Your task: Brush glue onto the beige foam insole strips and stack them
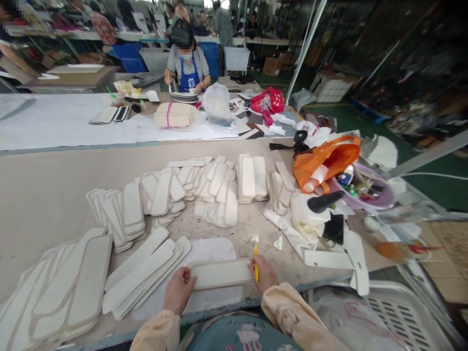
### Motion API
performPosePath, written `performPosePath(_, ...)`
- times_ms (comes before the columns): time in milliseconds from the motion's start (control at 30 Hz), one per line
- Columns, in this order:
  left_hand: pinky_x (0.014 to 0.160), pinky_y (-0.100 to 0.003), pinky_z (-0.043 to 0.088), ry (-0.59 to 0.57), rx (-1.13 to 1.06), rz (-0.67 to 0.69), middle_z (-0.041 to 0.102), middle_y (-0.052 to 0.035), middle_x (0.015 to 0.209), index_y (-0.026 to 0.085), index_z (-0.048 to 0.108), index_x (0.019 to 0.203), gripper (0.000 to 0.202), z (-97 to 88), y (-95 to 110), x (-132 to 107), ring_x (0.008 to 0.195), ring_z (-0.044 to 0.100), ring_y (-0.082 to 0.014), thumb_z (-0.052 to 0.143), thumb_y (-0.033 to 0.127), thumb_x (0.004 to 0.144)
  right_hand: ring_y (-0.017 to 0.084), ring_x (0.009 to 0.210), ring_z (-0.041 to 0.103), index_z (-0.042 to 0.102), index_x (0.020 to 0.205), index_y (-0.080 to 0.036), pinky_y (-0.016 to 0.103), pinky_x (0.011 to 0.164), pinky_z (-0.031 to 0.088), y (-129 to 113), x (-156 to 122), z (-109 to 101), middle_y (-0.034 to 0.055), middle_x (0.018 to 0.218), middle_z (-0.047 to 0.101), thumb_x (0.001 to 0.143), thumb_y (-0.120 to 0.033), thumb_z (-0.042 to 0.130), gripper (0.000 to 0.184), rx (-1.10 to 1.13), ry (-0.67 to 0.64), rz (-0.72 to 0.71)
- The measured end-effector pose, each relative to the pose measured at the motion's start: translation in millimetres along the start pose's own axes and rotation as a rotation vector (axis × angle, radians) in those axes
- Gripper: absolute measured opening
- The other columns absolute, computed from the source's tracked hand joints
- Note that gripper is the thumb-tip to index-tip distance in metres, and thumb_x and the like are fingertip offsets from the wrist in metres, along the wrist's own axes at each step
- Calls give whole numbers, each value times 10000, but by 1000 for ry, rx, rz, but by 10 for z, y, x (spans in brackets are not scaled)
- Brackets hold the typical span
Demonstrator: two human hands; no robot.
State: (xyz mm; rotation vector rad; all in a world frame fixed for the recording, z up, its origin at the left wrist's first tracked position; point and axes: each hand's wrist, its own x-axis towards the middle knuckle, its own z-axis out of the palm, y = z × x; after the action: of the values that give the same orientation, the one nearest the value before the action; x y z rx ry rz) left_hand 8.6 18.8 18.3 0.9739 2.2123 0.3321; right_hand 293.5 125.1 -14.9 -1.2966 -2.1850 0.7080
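Note:
A long off-white padded strip with rounded corners [223, 274] lies across a white sheet [215, 246] in front of me. My left hand [179, 288] is closed on its left end, thumb and fingers pinching the edge. At the opposite end, my right hand [263, 273] touches the strip while gripping a slim yellow-handled tool [256, 265]; its exact kind is unclear. Left of the strip lies a fanned stack of similar long pieces [149, 278]. Larger rounded panels [87, 282] overlap farther left.
Smaller off-white pieces [219, 183] are piled beyond my hands. To the right are an orange bag [325, 158], a lilac basin [385, 197], a black-nozzled white container [305, 207] and a perforated tray [393, 312]. Across the table a person in a blue apron [190, 78] works.

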Motion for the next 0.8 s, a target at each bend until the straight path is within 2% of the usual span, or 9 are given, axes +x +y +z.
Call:
performPosePath(300,633,-292,377,-35,29,-6,592,-5,723,218,490,814,205,-39,48,8,701,593,-200,481,412,747,178,748,559,491,871,-221,266,644,453,-15,23,0,20,812,535,846,-144,436,98,-32,4,-14)
performPosePath(433,629,-294,366,-42,53,9,575,2,688,223,473,794,203,-45,55,8,688,586,-204,461,421,751,208,795,547,518,847,-217,305,678,458,-38,47,-43,44,822,549,851,-139,453,101,-68,12,-41)
performPosePath(567,621,-305,358,-57,65,15,575,-3,680,222,468,802,231,-31,6,33,680,588,-219,453,447,753,211,881,537,551,813,-214,343,790,465,-211,39,-46,56,863,579,874,-158,425,151,-39,-53,-231)
performPosePath(700,623,-310,361,-83,61,24,572,3,671,227,471,811,251,-5,-74,88,672,592,-224,456,473,761,155,940,546,578,863,-228,280,879,459,-432,-12,96,29,915,594,919,-218,435,154,25,-252,-475)
performPosePath(800,621,-306,364,-89,80,9,569,11,662,233,469,799,224,5,-104,117,673,591,-216,452,455,767,143,1058,523,580,928,-230,305,1015,386,-468,-50,212,42,1035,596,921,-251,490,93,23,-344,-518)
